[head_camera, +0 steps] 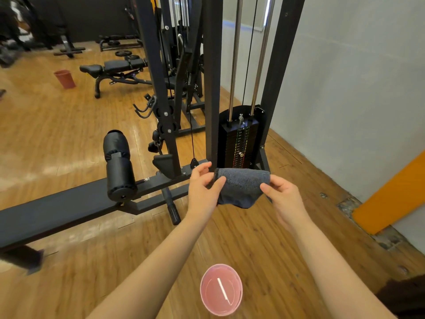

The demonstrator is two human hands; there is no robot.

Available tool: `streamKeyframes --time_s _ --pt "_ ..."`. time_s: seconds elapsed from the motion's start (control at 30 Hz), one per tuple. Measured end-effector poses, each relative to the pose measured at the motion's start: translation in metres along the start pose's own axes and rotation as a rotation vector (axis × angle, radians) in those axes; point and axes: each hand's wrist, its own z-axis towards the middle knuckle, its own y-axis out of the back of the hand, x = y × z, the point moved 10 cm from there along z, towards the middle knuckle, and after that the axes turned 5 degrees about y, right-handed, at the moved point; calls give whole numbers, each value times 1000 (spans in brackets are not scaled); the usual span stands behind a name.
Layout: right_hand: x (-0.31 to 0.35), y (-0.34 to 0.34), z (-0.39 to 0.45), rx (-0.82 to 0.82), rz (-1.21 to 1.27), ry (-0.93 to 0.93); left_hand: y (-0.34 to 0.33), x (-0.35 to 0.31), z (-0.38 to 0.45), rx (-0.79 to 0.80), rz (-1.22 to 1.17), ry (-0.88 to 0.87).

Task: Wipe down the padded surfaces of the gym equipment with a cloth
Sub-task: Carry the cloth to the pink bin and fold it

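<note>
A dark grey cloth (241, 186) hangs folded between both hands in front of the cable machine's weight stack (239, 143). My left hand (203, 188) pinches its left edge and my right hand (284, 195) pinches its right edge. To the left, two black padded rollers (118, 165) stand on the machine's low black bench rail (57, 211). A black padded adjustable bench (115, 67) stands farther back on the wooden floor.
A pink bucket (221, 289) with a white stick inside sits on the floor just below my arms. A second reddish bucket (65, 78) stands far left. Black machine uprights (212, 77) and cables rise ahead. A white wall (356, 88) closes the right side.
</note>
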Motion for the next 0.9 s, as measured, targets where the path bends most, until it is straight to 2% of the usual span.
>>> streamKeyframes --time_s 0.1,0.2,0.3,0.4,0.47,0.57,0.67,0.73,0.8,0.9 --pt "-2 -7 5 95 -111 43 -2 11 2 14 -169 97" --pt "-1 2 13 -36 -283 86 -10 18 3 55 -303 191" --pt "-12 8 19 -110 -199 59 -12 22 6 88 -221 156" --pt "-30 15 16 -181 -121 -14 -21 29 9 206 -116 106" --pt "-35 20 11 -245 -212 -25 -24 36 12 261 -84 86" --pt "-38 13 5 -224 -430 15 -25 53 21 285 -46 52" --pt "-56 9 2 -282 -625 31 -31 78 31 325 -16 10" --pt "-85 3 0 -274 -534 -57 -36 101 38 349 -49 16" --pt "-120 -10 -7 -213 -316 -127 -36 129 43 331 -114 43" --pt "-158 -13 -18 -276 -287 -77 -39 179 46 329 -157 108"
